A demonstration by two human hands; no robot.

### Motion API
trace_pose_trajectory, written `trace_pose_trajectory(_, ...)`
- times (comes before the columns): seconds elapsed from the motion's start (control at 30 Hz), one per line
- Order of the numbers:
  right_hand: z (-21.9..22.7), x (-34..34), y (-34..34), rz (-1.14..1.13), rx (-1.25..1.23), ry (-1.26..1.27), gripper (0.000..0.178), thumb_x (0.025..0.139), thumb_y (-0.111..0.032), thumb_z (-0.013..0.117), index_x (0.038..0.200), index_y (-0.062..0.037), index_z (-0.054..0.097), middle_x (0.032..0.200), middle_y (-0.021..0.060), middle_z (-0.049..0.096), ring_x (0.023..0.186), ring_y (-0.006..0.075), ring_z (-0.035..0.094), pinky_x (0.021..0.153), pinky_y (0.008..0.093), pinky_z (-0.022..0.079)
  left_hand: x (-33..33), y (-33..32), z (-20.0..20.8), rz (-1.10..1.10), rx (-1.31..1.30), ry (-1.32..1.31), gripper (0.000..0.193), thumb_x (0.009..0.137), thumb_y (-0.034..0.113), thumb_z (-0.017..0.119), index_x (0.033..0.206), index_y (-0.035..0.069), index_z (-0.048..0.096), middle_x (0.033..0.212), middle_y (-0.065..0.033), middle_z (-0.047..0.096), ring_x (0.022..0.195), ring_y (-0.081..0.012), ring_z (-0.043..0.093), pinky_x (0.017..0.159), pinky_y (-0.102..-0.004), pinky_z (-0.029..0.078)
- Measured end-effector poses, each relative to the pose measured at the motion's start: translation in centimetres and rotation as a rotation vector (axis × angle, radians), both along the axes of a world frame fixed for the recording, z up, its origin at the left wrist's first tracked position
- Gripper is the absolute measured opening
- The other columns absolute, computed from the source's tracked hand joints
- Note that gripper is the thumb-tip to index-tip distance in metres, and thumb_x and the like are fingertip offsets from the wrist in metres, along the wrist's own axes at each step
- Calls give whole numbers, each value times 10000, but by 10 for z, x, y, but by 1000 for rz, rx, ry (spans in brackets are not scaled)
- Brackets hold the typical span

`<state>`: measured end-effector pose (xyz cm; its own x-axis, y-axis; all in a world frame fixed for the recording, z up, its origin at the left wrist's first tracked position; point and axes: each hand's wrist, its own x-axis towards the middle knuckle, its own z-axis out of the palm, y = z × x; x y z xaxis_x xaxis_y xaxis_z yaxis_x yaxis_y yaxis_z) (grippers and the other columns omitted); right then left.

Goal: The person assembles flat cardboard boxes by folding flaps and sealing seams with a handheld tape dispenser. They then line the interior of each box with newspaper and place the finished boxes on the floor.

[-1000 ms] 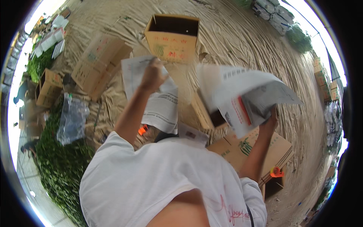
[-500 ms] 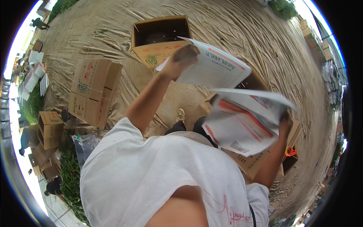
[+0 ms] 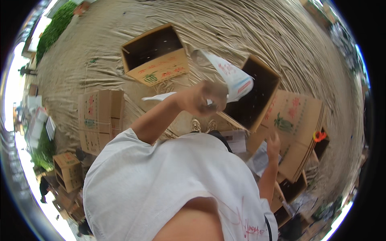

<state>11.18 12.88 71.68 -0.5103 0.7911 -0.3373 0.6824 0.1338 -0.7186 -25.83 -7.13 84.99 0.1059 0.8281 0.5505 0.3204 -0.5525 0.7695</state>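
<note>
My left hand (image 3: pixel 205 98), smeared by motion, is closed on a newspaper sheet (image 3: pixel 237 80) that spreads out to its right, over the edge of an open cardboard box (image 3: pixel 274 86). A pale paper edge (image 3: pixel 159 97) sticks out on the other side of that wrist. Lower down, my right hand (image 3: pixel 274 145) is closed at the edge of more newspaper (image 3: pixel 259 158), which hangs beside the wrist. The box under the left hand is dark inside and tilted. Flattened cartons (image 3: pixel 299 120) lie stacked just beyond my right hand.
Another open box (image 3: pixel 167 66) stands ahead on the left, on a wrinkled tan sheet (image 3: pixel 225 28). A bundle of tied flat cartons (image 3: pixel 98 112) lies to the left. An orange tape dispenser (image 3: pixel 319 136) sits at the carton stack's right edge. Smaller boxes (image 3: pixel 66 170) stand at lower left.
My right hand has moved down and inward with its newspaper. My left hand has swung right and lower, and its sheet now hangs over the right-hand box. The view has shifted.
</note>
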Motion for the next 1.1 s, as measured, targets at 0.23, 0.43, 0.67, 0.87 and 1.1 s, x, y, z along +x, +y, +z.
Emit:
trace_pose_trajectory(0.23, -13, -128, 34, 109, -690, 686, 809, 872, -515, 526, 1357, 81, 274, 1315, 201, 436, 1202, 257, 441, 1008, 345, 332, -41, -9, -35, -75, 22, -685, 187, 593, -92, 612, 600, 68, 515, 640, -56, 590, 568, -150, 556, 609, -290, 475)
trace_pose_trajectory(0.43, -13, -138, 32, 50, -1337, 558, 391, 799, -238, 710, 1062, 29, 597, 1025, 99, 633, 939, 165, 613, 810, 287, 504, -132, -33, -77, -65, -80, -876, 176, 632, -34, 657, 756, 51, 565, 821, -117, 632, 724, -169, 593, 660, -273, 459)
trace_pose_trajectory(0.67, 66, -191, -5, -104, -354, 851, 504, 689, 95, 666, 1120, -38, 441, 951, 86, 629, 841, 140, 615, 754, 258, 503, -54, 6, -68, 786, -587, 195, 612, 782, 207, 706, 1311, 92, 419, 1352, -137, 397, 1213, -265, 423, 953, -422, 392)
trace_pose_trajectory(0.87, 111, -200, -17, 230, -743, 1000, 460, 774, 40, 650, 1203, 8, 485, 969, 93, 599, 860, 139, 595, 757, 237, 473, 68, 62, -30, 358, -415, -430, 593, 842, 157, 647, 1350, 58, 356, 1205, -120, 525, 1044, -211, 559, 837, -354, 515)
trace_pose_trajectory(1.1, 114, -185, 11, 282, -630, 1069, 190, 772, 2, 683, 956, 45, 661, 989, 66, 586, 950, 148, 546, 862, 266, 398, 78, 86, 22, 304, -387, -131, 547, 832, 77, 621, 1320, 20, 381, 1146, -123, 546, 1013, -177, 564, 839, -318, 483)
